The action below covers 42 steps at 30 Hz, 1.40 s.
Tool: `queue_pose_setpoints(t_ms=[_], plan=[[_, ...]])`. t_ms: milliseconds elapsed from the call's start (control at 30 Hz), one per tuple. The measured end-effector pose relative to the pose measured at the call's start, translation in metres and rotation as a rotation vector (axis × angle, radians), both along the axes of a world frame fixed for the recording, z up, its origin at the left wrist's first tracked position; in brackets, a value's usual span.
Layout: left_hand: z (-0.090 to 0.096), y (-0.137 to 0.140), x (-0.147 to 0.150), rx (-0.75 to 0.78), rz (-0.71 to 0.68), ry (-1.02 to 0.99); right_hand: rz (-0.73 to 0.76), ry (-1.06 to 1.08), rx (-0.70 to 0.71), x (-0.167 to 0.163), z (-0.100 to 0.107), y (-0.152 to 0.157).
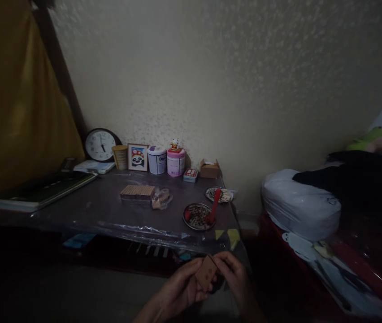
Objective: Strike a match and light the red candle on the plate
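Note:
Low in the head view, in front of the table's near edge, my left hand (177, 294) and my right hand (233, 276) together hold a small flat brown wooden piece (206, 272). The left hand's fingers grip its lower edge and the right hand's fingers pinch its upper right corner. On the plastic-covered table (86, 208) beyond lie a stack of wooden blocks (137, 192), a clear bag (162, 198) beside it, a round dish (198, 216) with a red tool (214, 206) leaning in it, and a second dish of thin sticks (219, 194).
Along the wall stand a round clock (100, 145), a yellow cup (120, 156), a panda picture (137, 157), a white tin (157, 159), a pink tin (176, 162), and small boxes (210, 169). Books (39, 190) lie at the left. A bed with a white bag (300, 204) is on the right.

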<state>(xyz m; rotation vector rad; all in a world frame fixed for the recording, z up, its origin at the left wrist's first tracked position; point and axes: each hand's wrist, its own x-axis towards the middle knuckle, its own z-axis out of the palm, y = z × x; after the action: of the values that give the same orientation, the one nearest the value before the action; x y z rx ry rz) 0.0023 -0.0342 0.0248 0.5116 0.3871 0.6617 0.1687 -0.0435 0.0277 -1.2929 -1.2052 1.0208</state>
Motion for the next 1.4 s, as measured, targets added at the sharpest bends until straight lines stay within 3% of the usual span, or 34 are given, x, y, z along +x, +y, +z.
queue_pose_setpoints(t_ms=[233,600,1033,1400], plan=[[0.002,-0.002,-0.001,-0.012,-0.023,-0.022,-0.073,-0.074,0.013,0.002,0.001,0.001],[0.002,0.007,-0.005,-0.104,-0.01,0.056,0.034,-0.112,0.061,0.0,-0.01,0.001],[0.001,0.01,-0.006,-0.026,0.152,0.308,0.171,-0.341,0.122,-0.002,-0.009,-0.003],[-0.009,0.011,-0.006,0.1,0.054,0.377,0.199,-0.411,0.065,-0.002,-0.007,-0.006]])
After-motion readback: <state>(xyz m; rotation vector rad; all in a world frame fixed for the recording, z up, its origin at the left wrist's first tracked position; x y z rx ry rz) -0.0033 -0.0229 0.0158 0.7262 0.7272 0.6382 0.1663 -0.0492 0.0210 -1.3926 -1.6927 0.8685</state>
